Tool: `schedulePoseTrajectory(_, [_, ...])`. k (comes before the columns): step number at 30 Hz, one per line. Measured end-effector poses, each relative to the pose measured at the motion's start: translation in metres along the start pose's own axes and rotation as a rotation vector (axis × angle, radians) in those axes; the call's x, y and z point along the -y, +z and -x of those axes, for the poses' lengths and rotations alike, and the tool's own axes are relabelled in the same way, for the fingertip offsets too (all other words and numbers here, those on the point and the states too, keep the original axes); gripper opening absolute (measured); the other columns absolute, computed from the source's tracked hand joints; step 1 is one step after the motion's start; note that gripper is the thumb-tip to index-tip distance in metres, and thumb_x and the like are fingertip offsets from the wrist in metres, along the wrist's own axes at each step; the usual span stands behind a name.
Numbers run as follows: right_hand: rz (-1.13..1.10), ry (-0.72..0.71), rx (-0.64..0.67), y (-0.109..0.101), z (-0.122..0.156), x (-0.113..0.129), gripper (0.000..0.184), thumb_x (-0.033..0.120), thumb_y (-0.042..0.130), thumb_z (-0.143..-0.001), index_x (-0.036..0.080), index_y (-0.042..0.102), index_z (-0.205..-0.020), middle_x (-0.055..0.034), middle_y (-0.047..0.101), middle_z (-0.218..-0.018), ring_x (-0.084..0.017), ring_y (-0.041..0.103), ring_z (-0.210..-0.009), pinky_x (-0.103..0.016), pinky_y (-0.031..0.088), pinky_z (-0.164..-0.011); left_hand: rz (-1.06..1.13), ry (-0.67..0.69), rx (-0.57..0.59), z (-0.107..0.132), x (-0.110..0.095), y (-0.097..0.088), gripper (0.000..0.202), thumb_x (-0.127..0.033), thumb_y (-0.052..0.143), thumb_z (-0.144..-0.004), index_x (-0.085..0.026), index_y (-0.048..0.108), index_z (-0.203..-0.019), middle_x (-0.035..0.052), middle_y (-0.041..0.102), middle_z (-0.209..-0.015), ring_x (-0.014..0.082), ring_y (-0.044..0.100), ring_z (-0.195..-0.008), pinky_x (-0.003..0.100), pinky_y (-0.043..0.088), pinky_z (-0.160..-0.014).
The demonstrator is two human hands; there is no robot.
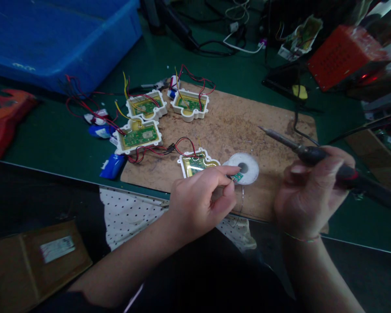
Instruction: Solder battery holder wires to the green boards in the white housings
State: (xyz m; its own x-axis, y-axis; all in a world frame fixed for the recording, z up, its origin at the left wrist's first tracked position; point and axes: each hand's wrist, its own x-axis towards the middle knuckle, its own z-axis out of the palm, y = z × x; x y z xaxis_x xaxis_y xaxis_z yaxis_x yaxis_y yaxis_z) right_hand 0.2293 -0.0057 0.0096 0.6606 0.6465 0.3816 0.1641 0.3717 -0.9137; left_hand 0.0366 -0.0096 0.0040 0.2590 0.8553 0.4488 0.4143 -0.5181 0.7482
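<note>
My left hand (pixel 198 198) pinches a tiny green circuit board (pixel 237 177) between thumb and forefinger, just over the near edge of a white solder spool (pixel 247 167). A white housing with a green board and red and black wires (pixel 198 163) lies right behind that hand. My right hand (pixel 308 193) is wrapped round a soldering iron (pixel 299 148), whose tip points up and left, held above the brown work mat (pixel 234 121) and clear of the small board.
Three more white housings with boards and wires (pixel 138 135) lie at the mat's far left, with blue battery cells (pixel 112 166) beside them. A blue bin (pixel 58 39) stands at back left, an orange box (pixel 342 54) at back right, a cardboard box (pixel 35 261) near left.
</note>
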Motion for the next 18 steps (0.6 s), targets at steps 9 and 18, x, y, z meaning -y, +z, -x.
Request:
schedulePoseTrajectory(9, [0.155, -0.049, 0.469, -0.0030, 0.0115, 0.0021, 0.058, 0.025, 0.086, -0.080, 0.036, 0.065, -0.133, -0.0019, 0.068, -0.132, -0.018, 0.076, -0.097, -0.040, 0.063, -0.095, -0.031, -0.008, 0.008, -0.0019, -0.0020, -0.0018, 0.012, -0.012, 0.068, -0.089, -0.022, 0.062, -0.087, -0.0028, 0.082, -0.115, 0.0038, 0.052, -0.046, 0.022, 0.052, -0.059])
schedulePoseTrajectory(18, [0.168, -0.031, 0.619, -0.0008, 0.0075, -0.0051, 0.089, 0.027, 0.092, -0.072, 0.040, 0.049, -0.149, -0.0035, 0.054, -0.154, -0.028, 0.063, -0.134, -0.052, 0.050, -0.119, -0.022, 0.065, 0.000, -0.0025, -0.0016, -0.0008, 0.011, -0.011, 0.066, -0.091, -0.020, 0.062, -0.087, 0.0016, 0.082, -0.115, 0.0068, 0.067, -0.059, 0.021, 0.055, -0.059])
